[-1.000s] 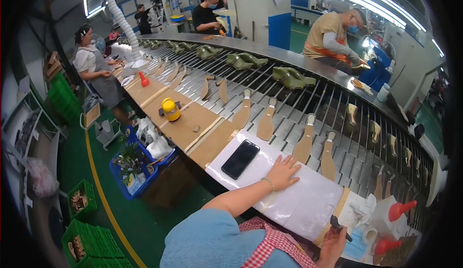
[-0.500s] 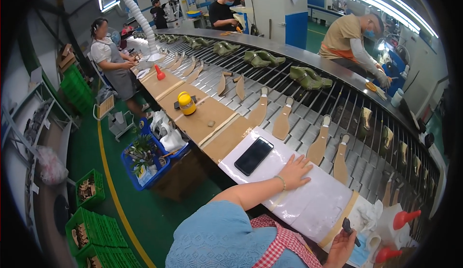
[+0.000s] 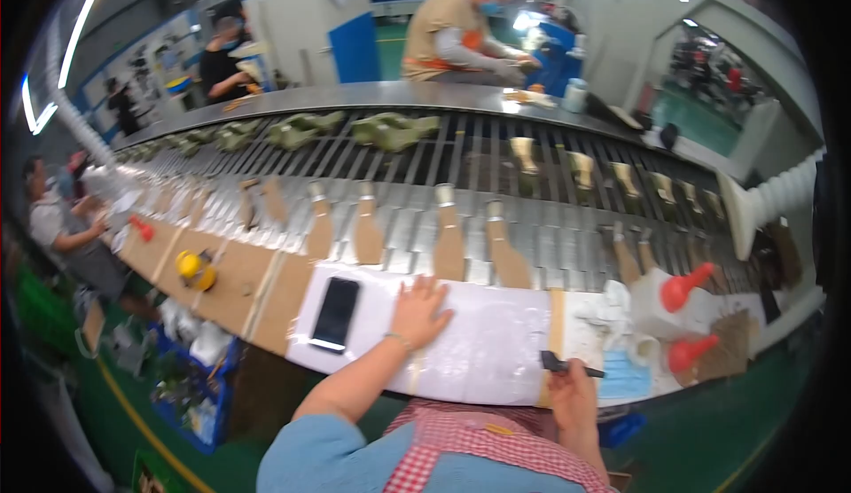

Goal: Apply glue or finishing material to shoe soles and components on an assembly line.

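Note:
My left hand (image 3: 420,314) lies flat, fingers spread, on a white plastic-covered sheet (image 3: 487,351) at the bench's near edge. To its left is a black phone (image 3: 336,315). My right hand (image 3: 574,397) grips a small black tool (image 3: 554,363) with a wider end, perhaps a brush; blur hides its exact kind. Beside that hand lie a blue face mask (image 3: 624,374) and a crumpled white cloth (image 3: 608,314). Just beyond the sheet, tan insoles (image 3: 450,246) with pale narrow ends rest on the metal slat conveyor (image 3: 567,267).
Red-nozzled containers (image 3: 685,289) stand at the right near a white hose hood (image 3: 743,216). A yellow pot (image 3: 195,270) sits on the left bench. Green shoe parts (image 3: 394,131) lie on the far roller track. A co-worker (image 3: 448,36) works behind it; blue bins (image 3: 206,404) sit below left.
My view has swung to the right, so the bench now runs across in front of me. My left hand stays flat on the sheet; my right hand still holds the black tool.

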The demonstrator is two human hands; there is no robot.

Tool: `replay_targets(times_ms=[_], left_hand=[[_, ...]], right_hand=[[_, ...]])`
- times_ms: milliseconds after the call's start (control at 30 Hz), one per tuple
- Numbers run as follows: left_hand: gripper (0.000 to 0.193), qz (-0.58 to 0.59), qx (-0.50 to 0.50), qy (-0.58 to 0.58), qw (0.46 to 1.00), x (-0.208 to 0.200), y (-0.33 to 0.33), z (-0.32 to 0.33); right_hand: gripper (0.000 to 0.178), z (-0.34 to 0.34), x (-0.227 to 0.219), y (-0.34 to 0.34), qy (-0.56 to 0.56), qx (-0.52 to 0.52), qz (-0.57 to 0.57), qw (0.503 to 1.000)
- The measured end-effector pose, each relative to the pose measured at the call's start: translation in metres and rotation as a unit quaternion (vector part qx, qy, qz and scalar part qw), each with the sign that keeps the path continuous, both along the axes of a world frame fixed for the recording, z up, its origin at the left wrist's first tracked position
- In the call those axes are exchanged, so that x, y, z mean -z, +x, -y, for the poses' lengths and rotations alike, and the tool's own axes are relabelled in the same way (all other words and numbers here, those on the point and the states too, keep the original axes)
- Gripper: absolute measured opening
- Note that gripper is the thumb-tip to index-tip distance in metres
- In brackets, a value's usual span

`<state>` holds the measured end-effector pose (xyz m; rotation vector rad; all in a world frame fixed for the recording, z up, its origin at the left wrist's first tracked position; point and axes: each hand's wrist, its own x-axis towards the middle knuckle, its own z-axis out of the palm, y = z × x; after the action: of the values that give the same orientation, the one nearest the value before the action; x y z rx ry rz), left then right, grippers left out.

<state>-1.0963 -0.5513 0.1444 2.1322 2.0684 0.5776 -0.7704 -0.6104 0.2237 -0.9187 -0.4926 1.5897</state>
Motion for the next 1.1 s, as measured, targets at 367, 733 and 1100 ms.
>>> replay_targets(times_ms=[367,733,1100], left_hand=[[0.053,0.033,0.018,0.052,0.998,-0.004,0.001,-0.003],[0.047,0.224,-0.009,0.092,0.97,-0.003,-0.029,-0.027],[0.05,0.229,-0.045,0.1,0.967,-0.066,-0.132,-0.216]], right_hand=[[0.01,-0.003,0.047,-0.03,0.087,-0.05,0.121,0.988],[0.011,0.001,0.029,-0.028,0.076,-0.066,0.13,0.986],[0.014,-0.031,-0.007,-0.035,0.082,-0.025,0.126,0.988]])
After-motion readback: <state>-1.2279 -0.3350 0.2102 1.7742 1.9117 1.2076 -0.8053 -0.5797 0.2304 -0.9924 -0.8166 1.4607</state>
